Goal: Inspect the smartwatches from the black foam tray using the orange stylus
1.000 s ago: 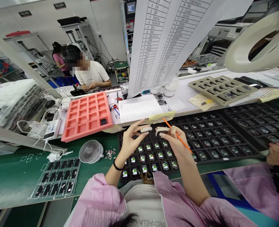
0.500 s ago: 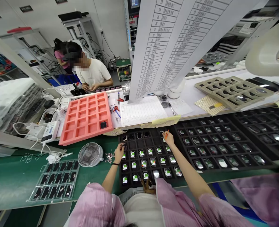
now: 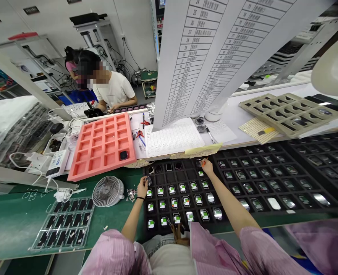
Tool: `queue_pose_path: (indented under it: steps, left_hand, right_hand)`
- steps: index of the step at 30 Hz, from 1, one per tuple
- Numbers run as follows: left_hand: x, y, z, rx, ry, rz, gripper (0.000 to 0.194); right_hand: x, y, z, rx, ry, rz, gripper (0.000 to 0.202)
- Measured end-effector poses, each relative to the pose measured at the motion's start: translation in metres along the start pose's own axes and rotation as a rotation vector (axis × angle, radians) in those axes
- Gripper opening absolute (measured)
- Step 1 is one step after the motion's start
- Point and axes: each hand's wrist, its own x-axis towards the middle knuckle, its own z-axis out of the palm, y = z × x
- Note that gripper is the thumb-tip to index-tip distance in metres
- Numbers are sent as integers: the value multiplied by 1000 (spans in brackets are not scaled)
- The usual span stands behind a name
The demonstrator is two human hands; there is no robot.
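Note:
My left hand [image 3: 142,187], with a dark band at its wrist, pinches a small watch [image 3: 148,180] over the left edge of a black foam tray [image 3: 169,176]. At the tray's far right corner, my right hand [image 3: 207,167] is closed on a thin orange tool [image 3: 203,162], whose exact kind I cannot make out. Its tip lies by a watch [image 3: 198,163] in the corner compartment, partly hidden by the fingers. Nearer rows of the tray hold several watches with lit green-and-white screens [image 3: 198,199]. Some far-row watches [image 3: 169,167] are dark.
More filled black trays [image 3: 253,178] adjoin on the right. A small fan [image 3: 108,191], a clear tray [image 3: 62,223] and paper scraps [image 3: 131,194] lie left. On the raised shelf sit a pink tray [image 3: 102,145] and paper sheets [image 3: 174,137]. A co-worker [image 3: 114,89] sits opposite.
My left hand has drawn slightly left and down, and the watch in it shows more clearly. My right hand stays at the far corner with the orange tool. The view has shifted slightly.

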Motion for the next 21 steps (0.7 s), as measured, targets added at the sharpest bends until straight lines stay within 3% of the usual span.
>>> queue_pose_path:
  steps: [5,9,13,21]
  left_hand:
    - [-4,2,4,95,13,65,24]
    - [-15,1,0,140,31,111,26]
    - [-20,-2,-6,174,-27,122,24]
    - [-9,11,-13,326,-89,65,15]
  right_hand:
    - [-5,0,-3,-53,12,-6,25]
    - [-30,4,1,-104,56,10,22]
    - [-51,9,11,-141,35,66,23]
    - [-51,13,7,-88,-73,114,27]
